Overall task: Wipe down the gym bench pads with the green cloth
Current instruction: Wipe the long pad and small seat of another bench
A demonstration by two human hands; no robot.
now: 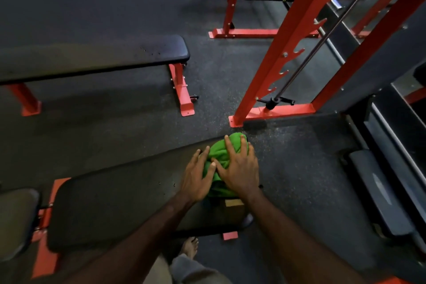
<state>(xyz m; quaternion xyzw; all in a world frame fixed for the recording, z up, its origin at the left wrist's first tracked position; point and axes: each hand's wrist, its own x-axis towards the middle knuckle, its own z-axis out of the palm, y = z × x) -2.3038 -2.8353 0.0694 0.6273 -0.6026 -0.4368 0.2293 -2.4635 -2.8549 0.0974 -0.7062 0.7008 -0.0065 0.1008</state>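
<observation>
A bunched green cloth [220,154] lies on the right end of the long black bench pad [119,200] just in front of me. My left hand [198,177] presses on the cloth's left side with its fingers spread and straight. Over the cloth's right side, my right hand [239,166] lies flat with fingers spread. A shorter seat pad [16,219] of the same bench sits at the left edge. A second flat bench with a black pad [92,57] stands farther away on red legs.
A red rack upright [276,57] with a bolted foot stands just beyond the cloth. More red rack frames [230,7] stand farther back. Dark steps or platforms [378,191] run along the right. My bare foot [190,246] stands on the dark rubber floor below the bench.
</observation>
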